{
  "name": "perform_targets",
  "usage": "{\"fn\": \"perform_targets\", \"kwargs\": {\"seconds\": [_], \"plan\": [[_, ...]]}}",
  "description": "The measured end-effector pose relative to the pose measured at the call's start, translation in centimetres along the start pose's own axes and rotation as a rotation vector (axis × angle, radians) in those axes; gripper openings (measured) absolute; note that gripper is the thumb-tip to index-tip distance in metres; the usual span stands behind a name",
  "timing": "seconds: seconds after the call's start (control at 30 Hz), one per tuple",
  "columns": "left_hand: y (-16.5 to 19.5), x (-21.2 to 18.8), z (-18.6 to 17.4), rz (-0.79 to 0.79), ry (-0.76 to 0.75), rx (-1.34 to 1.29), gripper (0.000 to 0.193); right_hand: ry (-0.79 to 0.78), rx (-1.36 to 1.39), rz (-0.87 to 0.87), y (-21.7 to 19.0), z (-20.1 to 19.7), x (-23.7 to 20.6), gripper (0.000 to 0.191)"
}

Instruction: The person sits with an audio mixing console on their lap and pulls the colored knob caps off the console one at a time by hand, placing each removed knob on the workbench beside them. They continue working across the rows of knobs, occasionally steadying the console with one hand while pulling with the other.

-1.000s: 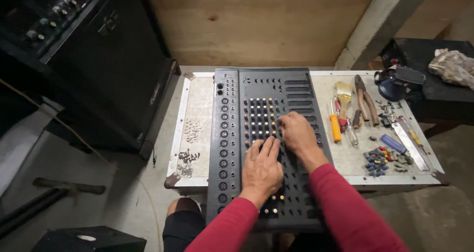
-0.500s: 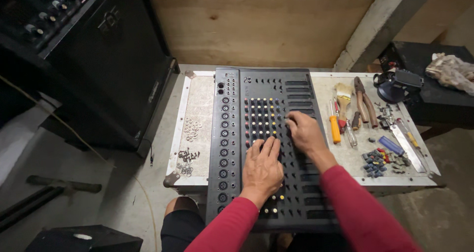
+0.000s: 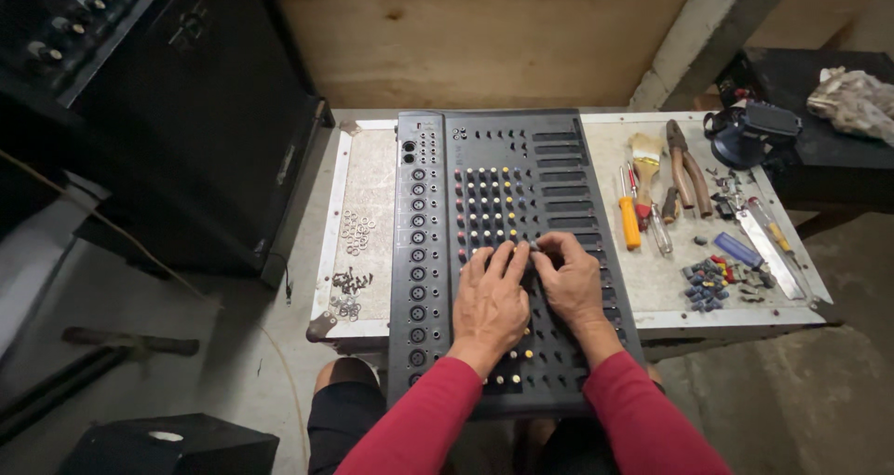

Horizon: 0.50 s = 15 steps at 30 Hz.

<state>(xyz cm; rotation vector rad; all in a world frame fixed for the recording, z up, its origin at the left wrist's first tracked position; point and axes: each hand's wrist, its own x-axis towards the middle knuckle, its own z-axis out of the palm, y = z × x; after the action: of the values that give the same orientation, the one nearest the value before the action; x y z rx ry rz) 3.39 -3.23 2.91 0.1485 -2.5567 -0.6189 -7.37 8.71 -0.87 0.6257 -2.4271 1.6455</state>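
Compared with the earlier frame, the right hand (image 3: 570, 279) has been drawn back from the upper knob rows and is now set beside the left hand (image 3: 492, 293), fingertips nearly touching over 1 knob row of the mixing console (image 3: 507, 172); whether a knob is pinched cannot be told. The console is laid down the middle of the surface (image 3: 652, 289), its near end overhanging the front edge above the lap. Open room is left on the surface's left strip, where small washers (image 3: 355, 231) and screws (image 3: 348, 281) are scattered. Toward the right edge, a screwdriver (image 3: 629, 216), a brush (image 3: 645, 158), pliers (image 3: 687, 169) and coloured knob caps (image 3: 706, 279) are spread. A black speaker cabinet (image 3: 205, 112) is stood against the left edge.
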Motion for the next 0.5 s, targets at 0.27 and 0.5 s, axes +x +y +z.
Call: {"fn": "perform_targets", "kwargs": {"seconds": [0.27,0.5], "plan": [[-0.1,-0.1,0.2,0.023,0.024,-0.015,0.06,0.013,-0.07,-0.11,-0.8,-0.6,-0.1,0.016],[0.0,-0.2,0.2,0.034,0.038,-0.012,0.061,-0.005,-0.129,-0.21,-1.3,-0.8,0.0,0.013]]}}
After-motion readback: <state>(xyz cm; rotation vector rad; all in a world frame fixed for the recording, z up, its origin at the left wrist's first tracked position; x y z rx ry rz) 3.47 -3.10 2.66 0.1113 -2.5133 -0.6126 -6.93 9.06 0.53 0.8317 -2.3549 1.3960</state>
